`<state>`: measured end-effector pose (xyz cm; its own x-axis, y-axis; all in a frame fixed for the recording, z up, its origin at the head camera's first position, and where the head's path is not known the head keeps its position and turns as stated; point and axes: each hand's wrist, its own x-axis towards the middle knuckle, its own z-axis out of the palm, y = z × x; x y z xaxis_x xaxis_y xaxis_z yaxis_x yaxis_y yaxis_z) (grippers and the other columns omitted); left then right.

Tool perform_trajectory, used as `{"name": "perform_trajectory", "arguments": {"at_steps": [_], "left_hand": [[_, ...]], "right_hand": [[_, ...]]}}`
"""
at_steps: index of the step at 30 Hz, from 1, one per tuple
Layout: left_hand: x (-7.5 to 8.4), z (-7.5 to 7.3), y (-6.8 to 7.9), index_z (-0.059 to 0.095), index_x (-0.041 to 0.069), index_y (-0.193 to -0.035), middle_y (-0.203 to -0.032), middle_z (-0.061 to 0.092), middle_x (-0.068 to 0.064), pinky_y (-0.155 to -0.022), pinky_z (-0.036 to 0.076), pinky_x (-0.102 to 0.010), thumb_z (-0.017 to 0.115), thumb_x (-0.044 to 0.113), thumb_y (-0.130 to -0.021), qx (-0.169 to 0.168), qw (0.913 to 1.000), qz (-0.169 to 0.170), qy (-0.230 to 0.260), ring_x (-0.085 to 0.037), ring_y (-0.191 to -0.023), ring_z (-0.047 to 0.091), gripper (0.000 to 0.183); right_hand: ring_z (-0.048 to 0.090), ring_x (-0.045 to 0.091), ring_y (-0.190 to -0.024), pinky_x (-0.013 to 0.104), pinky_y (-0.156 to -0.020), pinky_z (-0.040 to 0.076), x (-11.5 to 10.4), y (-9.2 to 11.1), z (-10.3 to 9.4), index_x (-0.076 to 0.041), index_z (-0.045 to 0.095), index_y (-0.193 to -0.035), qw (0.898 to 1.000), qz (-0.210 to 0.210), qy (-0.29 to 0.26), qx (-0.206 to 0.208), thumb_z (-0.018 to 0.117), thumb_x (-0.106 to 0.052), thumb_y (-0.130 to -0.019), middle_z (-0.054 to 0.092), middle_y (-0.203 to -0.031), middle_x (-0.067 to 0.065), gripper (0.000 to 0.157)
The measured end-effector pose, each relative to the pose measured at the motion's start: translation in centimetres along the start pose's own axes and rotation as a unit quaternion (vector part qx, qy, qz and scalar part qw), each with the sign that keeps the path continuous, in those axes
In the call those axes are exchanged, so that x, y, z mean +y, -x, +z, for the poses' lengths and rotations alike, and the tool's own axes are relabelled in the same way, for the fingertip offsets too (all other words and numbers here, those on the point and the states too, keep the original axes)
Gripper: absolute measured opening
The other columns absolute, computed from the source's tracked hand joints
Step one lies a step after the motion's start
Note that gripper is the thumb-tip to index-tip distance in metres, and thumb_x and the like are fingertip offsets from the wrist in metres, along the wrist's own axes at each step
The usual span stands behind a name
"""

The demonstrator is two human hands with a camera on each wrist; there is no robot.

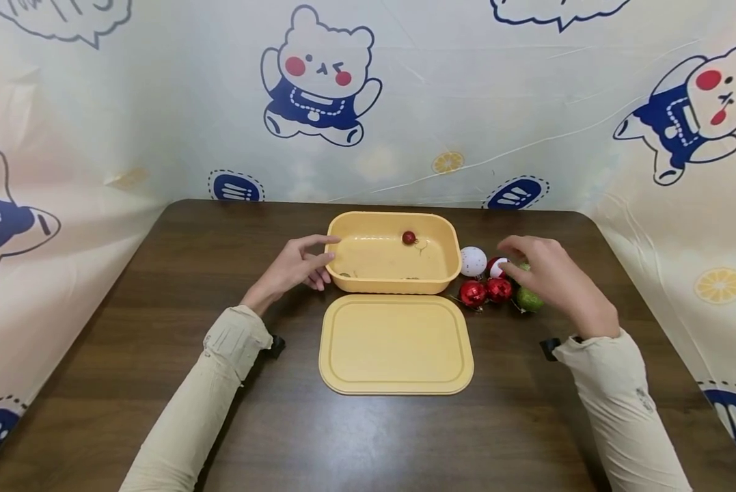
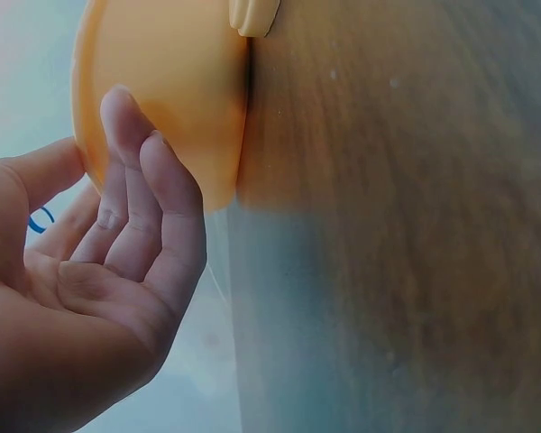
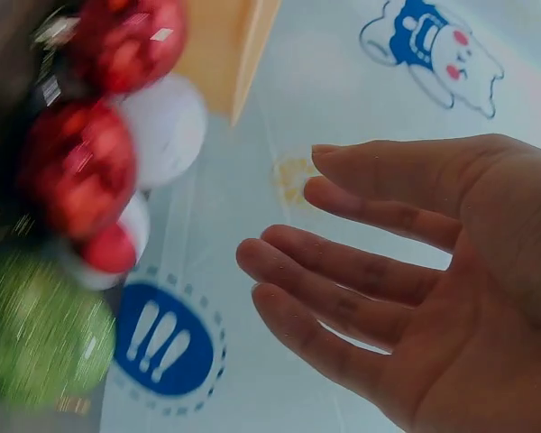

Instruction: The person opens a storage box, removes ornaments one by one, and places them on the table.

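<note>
A yellow rectangular box [image 1: 392, 285] stands uncovered on the table, with one small red ball [image 1: 409, 238] inside near its back wall. My left hand [image 1: 290, 268] is at the box's left end, fingertips touching or very close to the rim, fingers relaxed. To the right of the box lies a cluster of Christmas balls: a white speckled ball [image 1: 473, 261], shiny red balls [image 1: 472, 294], a red-and-white ball [image 1: 499, 268] and green glittery balls [image 1: 529, 299]. Over this cluster hovers my right hand [image 1: 546, 273], fingers loosely extended, holding nothing; it partly hides a green ball.
A flat yellow lid [image 1: 396, 345] lies directly in front of the box. Beneath everything is a dark wooden table [image 1: 368, 444], with a cartoon-printed cloth [image 1: 404, 137] hanging behind and at both sides.
</note>
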<state>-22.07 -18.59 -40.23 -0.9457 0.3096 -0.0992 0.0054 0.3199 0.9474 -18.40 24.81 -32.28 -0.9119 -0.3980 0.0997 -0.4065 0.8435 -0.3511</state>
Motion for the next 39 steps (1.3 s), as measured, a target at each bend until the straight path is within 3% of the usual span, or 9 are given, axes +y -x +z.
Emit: {"name": "perform_trajectory", "arguments": {"at_steps": [13, 39], "left_hand": [[-0.2, 0.0, 0.0, 0.053, 0.01, -0.142, -0.076, 0.068, -0.024, -0.059, 0.06, -0.042, 0.061, 0.02, -0.101, 0.002, 1.0, 0.004, 0.001, -0.027, -0.056, 0.065, 0.043], [-0.3, -0.1, 0.2, 0.053, 0.01, -0.142, -0.078, 0.067, -0.026, -0.056, 0.059, -0.038, 0.061, 0.017, -0.101, 0.0, 0.9998, -0.002, 0.018, -0.026, -0.055, 0.064, 0.043]], "right_hand": [[0.063, 0.032, -0.104, 0.051, -0.091, 0.053, -2.9, -3.6, 1.2, 0.0, 0.065, -0.12, 0.999, -0.007, -0.033, 0.003, 0.068, -0.011, -0.094, 0.067, -0.117, 0.018, 0.028], [0.064, 0.034, -0.106, 0.051, -0.091, 0.053, -5.6, -9.4, 5.3, 0.001, 0.063, -0.124, 0.994, -0.046, -0.102, 0.001, 0.064, -0.009, -0.097, 0.065, -0.122, 0.02, 0.029]]}}
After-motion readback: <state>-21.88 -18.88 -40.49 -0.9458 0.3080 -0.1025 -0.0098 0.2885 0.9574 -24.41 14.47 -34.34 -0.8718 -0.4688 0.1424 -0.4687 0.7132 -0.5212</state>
